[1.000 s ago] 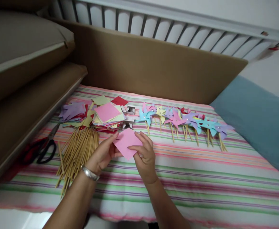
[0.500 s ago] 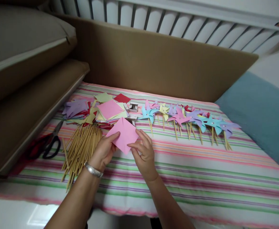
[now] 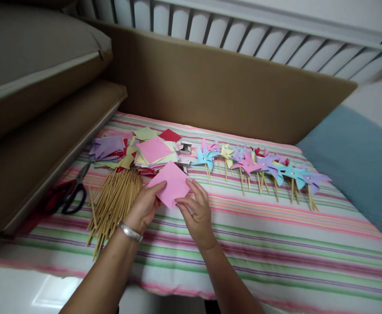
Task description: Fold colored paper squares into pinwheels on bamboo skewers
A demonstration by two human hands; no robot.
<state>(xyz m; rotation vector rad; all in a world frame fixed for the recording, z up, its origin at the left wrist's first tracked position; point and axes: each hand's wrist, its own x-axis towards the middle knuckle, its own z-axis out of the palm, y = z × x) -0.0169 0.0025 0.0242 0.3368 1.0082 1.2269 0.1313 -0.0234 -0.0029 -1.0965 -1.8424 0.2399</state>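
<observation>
Pink paper square point(image 3: 171, 183) between both hands

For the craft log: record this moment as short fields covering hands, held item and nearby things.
left hand: holds pink paper square at its left edge
right hand: fingertips pinch the square's lower right edge
sticks: loose bundle left of the hands
paper stack: behind the square
pinwheels: row at right
scissors: far left
surface: striped cloth
</observation>
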